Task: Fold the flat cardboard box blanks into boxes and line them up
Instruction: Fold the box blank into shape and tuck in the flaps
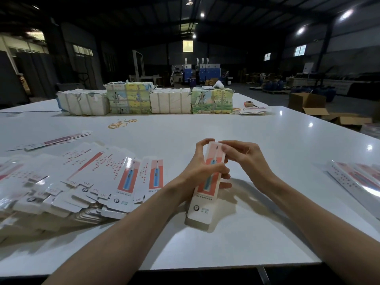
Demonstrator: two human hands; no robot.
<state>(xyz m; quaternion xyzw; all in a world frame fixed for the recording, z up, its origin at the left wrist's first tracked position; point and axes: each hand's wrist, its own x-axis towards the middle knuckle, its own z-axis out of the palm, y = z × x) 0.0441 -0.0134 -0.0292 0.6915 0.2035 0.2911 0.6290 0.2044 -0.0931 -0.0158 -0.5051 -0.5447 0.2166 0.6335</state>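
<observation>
A long narrow box, white and coral with a blue toothbrush picture, is held tilted above the white table. My left hand wraps around its middle. My right hand pinches its far top end, fingers on the end flap. The near end of the box hangs just over the table. A spread pile of flat box blanks lies to the left. Folded boxes lie side by side at the right edge.
Wrapped bundles of blanks stand in a row across the far side of the table. Loose rubber bands lie in front of them. A few flat blanks lie at the far left, more at the far right. Open cartons sit on the floor beyond.
</observation>
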